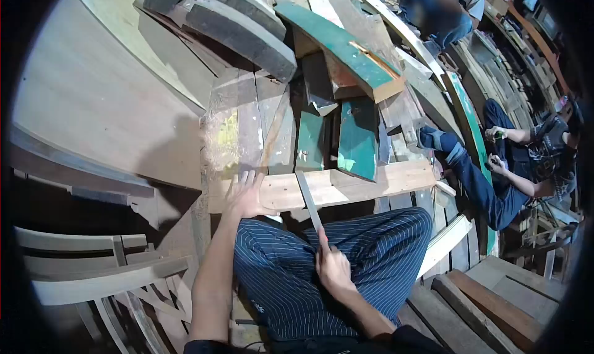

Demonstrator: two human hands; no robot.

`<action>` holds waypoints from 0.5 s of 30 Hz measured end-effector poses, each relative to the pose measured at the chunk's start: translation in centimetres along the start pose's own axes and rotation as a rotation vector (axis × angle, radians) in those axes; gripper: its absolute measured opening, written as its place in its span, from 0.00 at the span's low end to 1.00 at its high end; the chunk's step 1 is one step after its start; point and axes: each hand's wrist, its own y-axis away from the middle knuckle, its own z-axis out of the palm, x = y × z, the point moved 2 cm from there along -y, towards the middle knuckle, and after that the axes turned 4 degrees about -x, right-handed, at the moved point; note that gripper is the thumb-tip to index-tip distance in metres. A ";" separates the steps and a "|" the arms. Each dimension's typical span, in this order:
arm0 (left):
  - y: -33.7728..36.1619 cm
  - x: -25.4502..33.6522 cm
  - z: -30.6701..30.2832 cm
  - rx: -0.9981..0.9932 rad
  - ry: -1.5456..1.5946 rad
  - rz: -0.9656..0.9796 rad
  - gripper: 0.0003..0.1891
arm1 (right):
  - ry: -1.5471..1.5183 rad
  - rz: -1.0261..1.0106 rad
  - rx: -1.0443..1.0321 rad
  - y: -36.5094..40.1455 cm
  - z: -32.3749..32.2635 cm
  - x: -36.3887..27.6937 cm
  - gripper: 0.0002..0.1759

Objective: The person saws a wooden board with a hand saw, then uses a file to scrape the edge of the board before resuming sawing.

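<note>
A pale wooden plank (383,179) lies crosswise in front of my knees, with a curved dark edge along part of its near side. My left hand (245,195) lies flat on its left end, fingers spread. In my right hand (334,268) is the red handle of a long, narrow metal tool that looks like a flat file (309,202). Its blade points away from me and rests across the middle of the plank. The fingers are wrapped round the handle, which they partly hide.
Green-painted boards (357,137) and a long green-topped beam (337,38) lie beyond the plank. Thick curved timbers (241,35) are stacked at the upper left, above a large pale panel (93,100). On the right sits another person (495,162); someone else is farther back.
</note>
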 end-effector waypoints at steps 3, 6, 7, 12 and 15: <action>0.0 0.1 -0.4 0.010 -0.027 0.016 0.71 | 0.044 -0.003 -0.059 4.0 -1.2 1.1 0.39; 0.4 0.7 -0.9 0.034 -0.023 0.029 0.67 | -0.009 -0.023 -0.035 1.3 -0.9 0.9 0.41; 0.4 0.8 -0.7 0.060 -0.034 0.041 0.66 | -0.032 -0.032 -0.017 -0.8 -0.9 0.4 0.39; -0.1 -0.5 1.0 0.089 -0.137 0.037 0.69 | 0.038 -0.127 0.123 -2.4 -0.3 0.2 0.40; -0.2 -0.3 0.5 0.013 -0.040 0.035 0.71 | 0.087 0.061 -0.093 2.2 -1.2 0.9 0.44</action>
